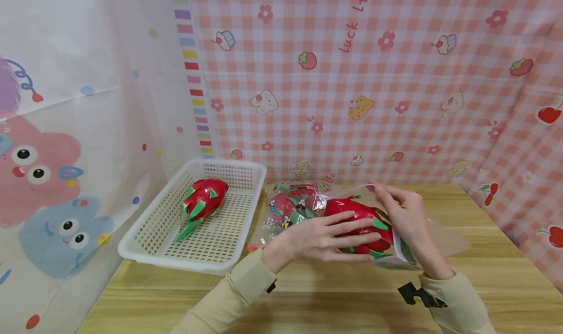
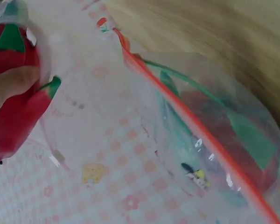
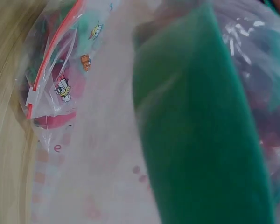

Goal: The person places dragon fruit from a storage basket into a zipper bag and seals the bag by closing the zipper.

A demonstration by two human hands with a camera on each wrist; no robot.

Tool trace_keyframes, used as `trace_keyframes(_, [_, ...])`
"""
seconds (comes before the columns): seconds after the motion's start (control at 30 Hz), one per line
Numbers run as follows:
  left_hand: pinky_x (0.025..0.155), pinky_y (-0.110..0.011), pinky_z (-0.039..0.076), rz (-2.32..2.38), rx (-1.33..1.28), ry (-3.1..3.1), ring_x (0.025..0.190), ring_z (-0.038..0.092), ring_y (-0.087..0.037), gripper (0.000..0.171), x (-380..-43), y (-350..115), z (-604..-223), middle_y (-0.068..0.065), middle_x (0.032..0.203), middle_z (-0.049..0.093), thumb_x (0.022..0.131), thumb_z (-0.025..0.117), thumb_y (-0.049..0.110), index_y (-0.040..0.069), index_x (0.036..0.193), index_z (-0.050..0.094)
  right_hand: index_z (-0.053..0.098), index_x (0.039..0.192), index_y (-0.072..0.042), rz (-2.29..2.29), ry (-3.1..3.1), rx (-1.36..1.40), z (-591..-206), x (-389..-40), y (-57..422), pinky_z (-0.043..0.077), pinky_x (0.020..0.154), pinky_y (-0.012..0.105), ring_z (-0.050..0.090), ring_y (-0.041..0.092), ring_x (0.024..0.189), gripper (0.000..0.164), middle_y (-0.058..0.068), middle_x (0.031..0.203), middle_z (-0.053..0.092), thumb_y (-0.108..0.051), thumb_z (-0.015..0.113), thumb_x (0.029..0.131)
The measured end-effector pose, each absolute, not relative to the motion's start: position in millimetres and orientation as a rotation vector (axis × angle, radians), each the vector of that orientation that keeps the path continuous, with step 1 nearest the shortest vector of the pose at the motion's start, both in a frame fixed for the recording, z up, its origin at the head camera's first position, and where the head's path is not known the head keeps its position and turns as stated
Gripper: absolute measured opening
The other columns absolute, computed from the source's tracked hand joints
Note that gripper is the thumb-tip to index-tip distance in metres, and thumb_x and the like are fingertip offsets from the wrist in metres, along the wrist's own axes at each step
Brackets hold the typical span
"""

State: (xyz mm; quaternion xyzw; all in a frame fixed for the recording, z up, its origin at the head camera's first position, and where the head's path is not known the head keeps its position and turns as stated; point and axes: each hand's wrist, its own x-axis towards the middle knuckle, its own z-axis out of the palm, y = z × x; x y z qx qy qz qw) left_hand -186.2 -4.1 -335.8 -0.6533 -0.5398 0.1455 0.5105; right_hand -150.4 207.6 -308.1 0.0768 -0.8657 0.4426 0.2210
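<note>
A shiny red toy dragon fruit with green leaf tips lies partly within a clear plastic bag. Across its near side my left hand holds it, fingers spread over the top. In the left wrist view the thumb presses its red skin. My right hand pinches the bag's upper edge between thumb and fingertips. A broad green leaf fills the middle of the right wrist view. Just left of the fruit sits a printed zip bag with a red slider strip, holding red and green contents.
At the left stands a white perforated basket with another red dragon fruit inside. The wooden table runs back to a pink checked cloth. White printed cloth hangs along the left side.
</note>
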Motion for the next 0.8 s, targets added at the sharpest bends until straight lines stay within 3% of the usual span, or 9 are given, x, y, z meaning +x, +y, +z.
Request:
trace_keyframes(0.1, [0.111, -0.042, 0.038, 0.308, -1.572, -1.344, 0.13, 0.05, -0.027, 0.036, -189.9, -4.3, -336.9, -0.003, 0.138, 0.055, 0.101, 0.042, 0.019, 0.028, 0.135, 0.051, 0.067, 0.118, -0.004, 1.221, -2.396, 0.225, -308.1, -150.0, 208.3, 0.045, 0.07, 0.004, 0.054, -0.02, 0.084, 0.036, 0.018, 0.113, 0.068, -0.03, 0.051, 0.097])
trace_keyframes(0.3, [0.112, -0.04, 0.038, 0.354, -1.595, -1.383, 0.131, 0.049, -0.026, 0.039, -186.9, -1.5, -333.7, -0.004, 0.139, 0.054, 0.102, 0.038, 0.013, 0.029, 0.135, 0.051, 0.066, 0.119, -0.004, 1.225, -2.484, 0.278, -310.0, -153.6, 209.6, 0.049, 0.068, 0.009, 0.052, -0.022, 0.089, 0.038, 0.016, 0.117, 0.068, -0.032, 0.05, 0.098])
trace_keyframes(0.57, [0.114, -0.039, 0.034, 0.42, -1.632, -1.398, 0.134, 0.046, -0.024, 0.042, -178.8, 5.4, -331.4, -0.002, 0.143, 0.051, 0.103, 0.033, 0.011, 0.028, 0.138, 0.047, 0.066, 0.119, -0.001, 1.349, -2.44, 0.302, -311.8, -154.3, 212.3, 0.054, 0.056, 0.019, 0.061, -0.01, 0.073, 0.035, 0.023, 0.113, 0.067, -0.026, 0.052, 0.098])
trace_keyframes(0.8, [0.118, -0.038, 0.028, 0.479, -1.588, -1.529, 0.139, 0.04, -0.021, 0.044, -182.7, 8.8, -331.8, 0.002, 0.147, 0.045, 0.103, 0.031, 0.011, 0.034, 0.14, 0.042, 0.068, 0.112, 0.003, 1.347, -2.354, 0.405, -309.3, -150.9, 209.6, 0.054, 0.063, 0.015, 0.063, -0.01, 0.081, 0.031, 0.02, 0.103, 0.071, -0.019, 0.052, 0.097])
